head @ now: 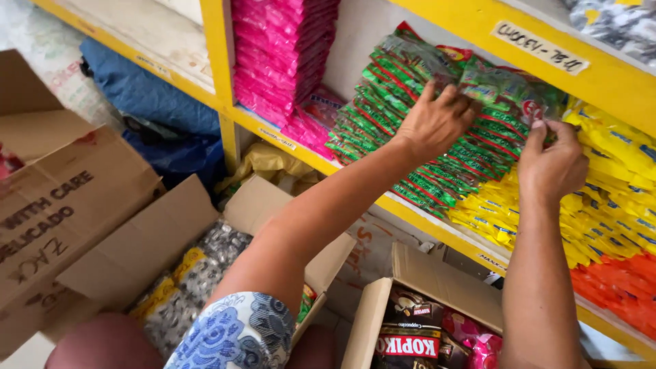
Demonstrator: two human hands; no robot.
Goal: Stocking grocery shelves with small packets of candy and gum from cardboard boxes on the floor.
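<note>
A stack of green sachet packs [410, 130] lies on a yellow shelf [410, 205]. My left hand [434, 123] presses on top of that stack, fingers spread over the packs. My right hand [552, 160] pinches the end of a green sachet strip [506, 89] at the right side of the stack, beside a pile of yellow sachets [608, 178].
Pink packs [283, 55] are stacked to the left on the same shelf, orange packs [615, 287] at the right. Open cardboard boxes sit below: one with silver packets [198, 273], one with dark candy bags [410, 335]. A large brown box [61, 205] stands at left.
</note>
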